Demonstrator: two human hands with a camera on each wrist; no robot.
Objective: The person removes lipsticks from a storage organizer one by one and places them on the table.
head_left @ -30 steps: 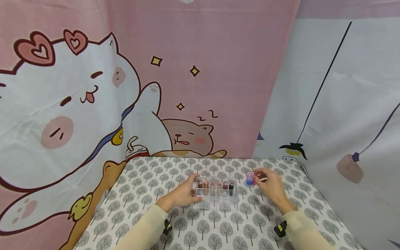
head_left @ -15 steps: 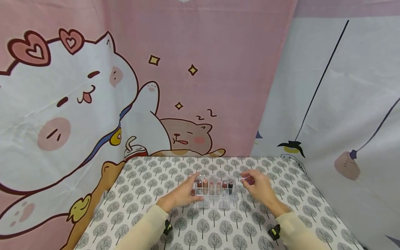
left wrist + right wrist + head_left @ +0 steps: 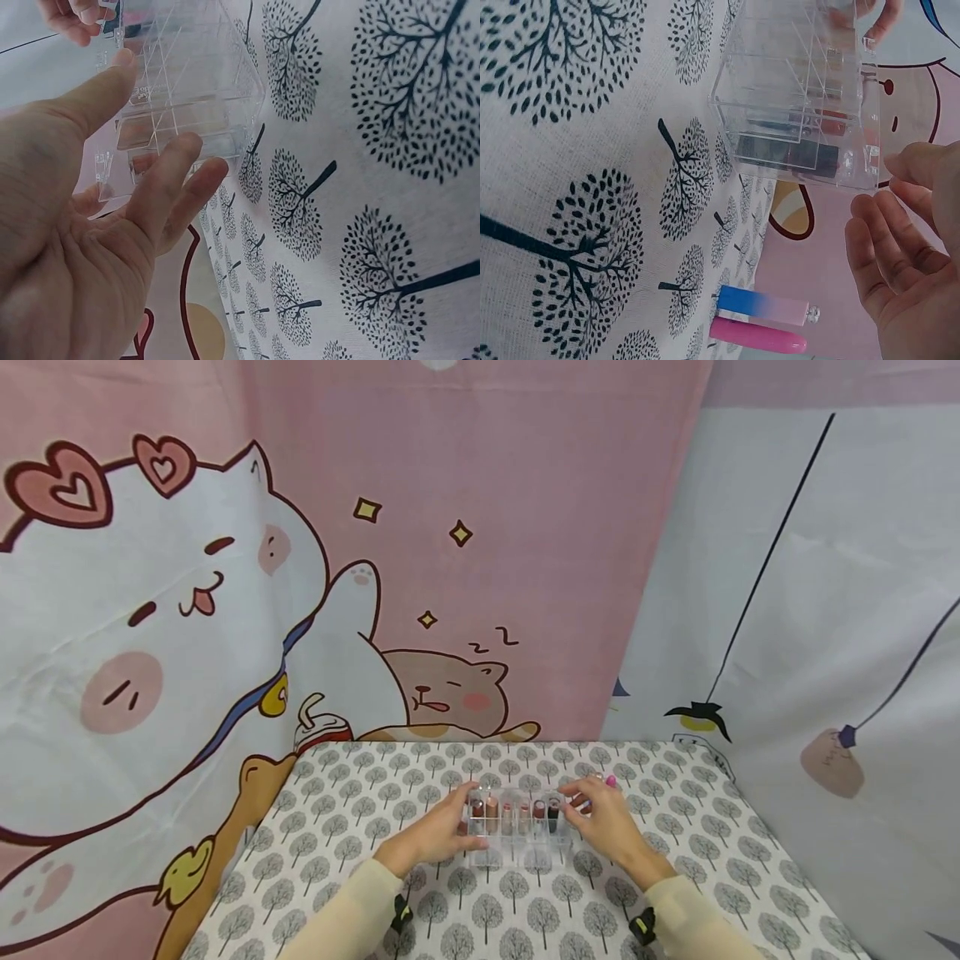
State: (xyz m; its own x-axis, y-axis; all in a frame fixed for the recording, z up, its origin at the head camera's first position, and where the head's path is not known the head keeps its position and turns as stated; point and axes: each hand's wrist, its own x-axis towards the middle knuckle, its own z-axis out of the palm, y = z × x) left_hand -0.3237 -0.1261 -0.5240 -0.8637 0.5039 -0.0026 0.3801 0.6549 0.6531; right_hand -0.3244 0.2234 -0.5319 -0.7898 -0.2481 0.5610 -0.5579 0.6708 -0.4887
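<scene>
Clear organizer (image 3: 519, 840) sits on surface (image 3: 517, 893), slots keeping lipsticks (image 3: 491, 807) upright; left hand (image 3: 435, 832) grips its left end, presumably steadying; right hand (image 3: 609, 820), half-open, empty, at right end, contact unclear.

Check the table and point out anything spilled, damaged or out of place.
Nothing looks spilled or damaged. The pink tube and the blue-and-pink tube stand upright outside the clear case, while other tubes sit in it.

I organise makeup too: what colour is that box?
The box is colourless and clear; best view: right wrist.
</scene>
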